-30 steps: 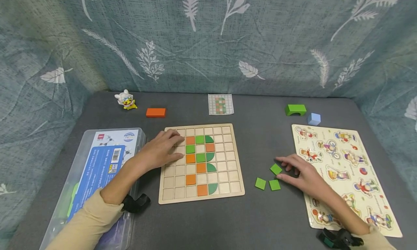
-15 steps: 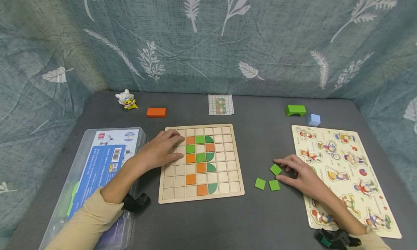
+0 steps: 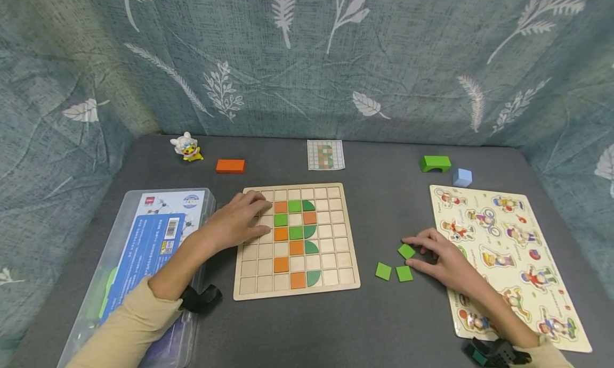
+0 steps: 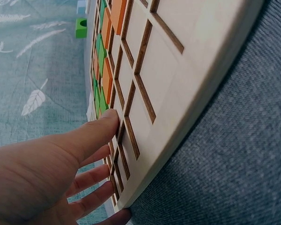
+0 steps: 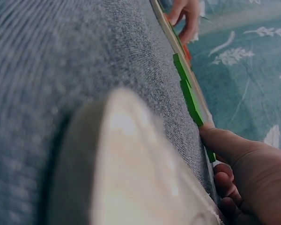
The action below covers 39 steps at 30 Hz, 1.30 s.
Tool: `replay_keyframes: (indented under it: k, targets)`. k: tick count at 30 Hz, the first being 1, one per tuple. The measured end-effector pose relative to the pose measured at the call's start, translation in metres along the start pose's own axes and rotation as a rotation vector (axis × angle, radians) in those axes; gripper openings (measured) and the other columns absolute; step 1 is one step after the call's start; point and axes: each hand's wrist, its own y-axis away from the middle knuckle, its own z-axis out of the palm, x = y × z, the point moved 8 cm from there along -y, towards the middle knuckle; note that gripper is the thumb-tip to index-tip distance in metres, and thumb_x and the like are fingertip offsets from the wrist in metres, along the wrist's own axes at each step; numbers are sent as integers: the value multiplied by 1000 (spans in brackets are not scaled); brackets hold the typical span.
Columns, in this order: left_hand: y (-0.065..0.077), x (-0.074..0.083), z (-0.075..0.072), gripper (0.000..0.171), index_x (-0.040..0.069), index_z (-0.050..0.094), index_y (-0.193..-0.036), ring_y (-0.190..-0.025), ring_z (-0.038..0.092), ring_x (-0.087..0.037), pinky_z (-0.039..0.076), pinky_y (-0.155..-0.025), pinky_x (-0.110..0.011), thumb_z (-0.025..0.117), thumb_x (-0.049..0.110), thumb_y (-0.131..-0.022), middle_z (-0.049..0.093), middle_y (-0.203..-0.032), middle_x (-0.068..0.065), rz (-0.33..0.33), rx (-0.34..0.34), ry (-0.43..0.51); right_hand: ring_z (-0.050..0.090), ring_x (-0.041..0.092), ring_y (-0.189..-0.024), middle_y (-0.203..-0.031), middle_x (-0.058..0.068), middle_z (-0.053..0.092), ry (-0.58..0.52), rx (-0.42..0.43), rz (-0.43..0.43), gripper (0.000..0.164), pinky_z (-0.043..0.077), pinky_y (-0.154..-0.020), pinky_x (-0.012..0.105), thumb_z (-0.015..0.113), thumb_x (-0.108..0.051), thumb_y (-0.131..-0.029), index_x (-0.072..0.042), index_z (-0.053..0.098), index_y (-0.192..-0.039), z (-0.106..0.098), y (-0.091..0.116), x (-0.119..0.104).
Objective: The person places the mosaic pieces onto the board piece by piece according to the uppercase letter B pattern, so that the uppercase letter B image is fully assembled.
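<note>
My left hand (image 3: 237,219) rests on the left edge of a wooden grid board (image 3: 338,293), its fingers extended and spread. On the board lie orange square tiles (image 3: 281,264), green square tiles (image 3: 295,205) and dark green rounded tiles (image 3: 313,277). In the left wrist view the thumb (image 4: 91,133) lies along the grid. To the right of the board, my right hand (image 3: 443,253) has its thumb and index finger at opposite corners of a green square tile (image 3: 405,251), pinching it at table level. Two more green tiles (image 3: 382,271) lie just beside it.
A picture card (image 3: 325,155) lies behind the board. A plastic case (image 3: 203,197) stands at left and a picture puzzle board (image 3: 566,293) lies at right, under the right forearm. Farther back are a toy figure (image 3: 186,146), an orange block (image 3: 231,166), a green arch block (image 3: 435,163) and a blue cube (image 3: 462,177).
My right index finger has come slightly closer to the green tile between it and the thumb. The left hand and the tiles on the board look unchanged.
</note>
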Motion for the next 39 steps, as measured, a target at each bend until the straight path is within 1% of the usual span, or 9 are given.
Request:
replay_keyframes:
  k: [5,8,10,14,18,23,25,30,39]
  targets:
    - [2,1,-1,53,6,56,-135,-116,46,-31,45,-96,-50,71,28,-89,50,-136,-14,12,12,-9,47,-3,-77,-91,-5,57,58,71,1,35,40,-64,17,82,-6,-73,-11,69,-106,-3,-5,-7]
    - [2,1,1,52,6,56,-135,-116,46,-31,45,-96,-50,70,28,-89,50,-135,-15,18,11,-10,48,-3,-70,-81,-7,56,108,113,4,35,41,-60,19,84,-8,-70,-11,66,-99,-5,-12,-17]
    - [2,2,1,52,6,56,-135,-117,46,-31,45,-97,-50,71,28,-89,50,-135,-14,17,8,-9,48,-4,-66,-77,-8,56,116,116,-11,35,41,-57,19,85,-8,-70,-12,64,-98,-3,-18,-26]
    - [2,1,2,53,6,56,-135,-118,46,-31,44,-98,-50,71,28,-89,50,-136,-14,8,5,-8,50,-3,-63,-74,-7,58,74,87,-110,33,43,-55,18,84,-9,-72,-11,63,-97,10,-33,-56]
    - [2,1,2,53,6,56,-135,-117,46,-31,45,-97,-50,71,28,-89,50,-136,-14,7,4,-8,53,-1,-65,-77,-6,60,48,22,-234,31,44,-57,15,83,-15,-74,-11,64,-98,32,-52,-90]
    - [1,3,1,53,6,56,-134,-115,46,-30,45,-96,-50,71,28,-89,50,-135,-14,11,6,-7,49,-1,-64,-75,-6,58,83,-52,-347,27,42,-58,14,80,-25,-79,-12,66,-98,58,-72,-124]
    - [0,3,0,53,7,56,-135,-115,45,-30,45,-96,-49,71,28,-89,50,-135,-13,8,5,-8,49,0,-65,-77,-6,60,111,-66,-396,26,44,-59,14,79,-28,-80,-13,67,-97,67,-78,-134]
    - [-1,2,0,53,7,55,-135,-114,45,-29,45,-95,-49,71,28,-89,50,-135,-13,0,-1,-9,54,1,-70,-87,-5,65,153,-89,-487,27,49,-65,17,78,-34,-81,-13,71,-95,84,-85,-150]
    - [2,-1,-1,53,7,55,-136,-114,45,-30,44,-95,-50,70,28,-89,49,-135,-13,-7,-6,-8,54,5,-77,-92,-4,62,174,-146,-528,27,48,-68,16,77,-36,-82,-14,70,-96,99,-89,-161]
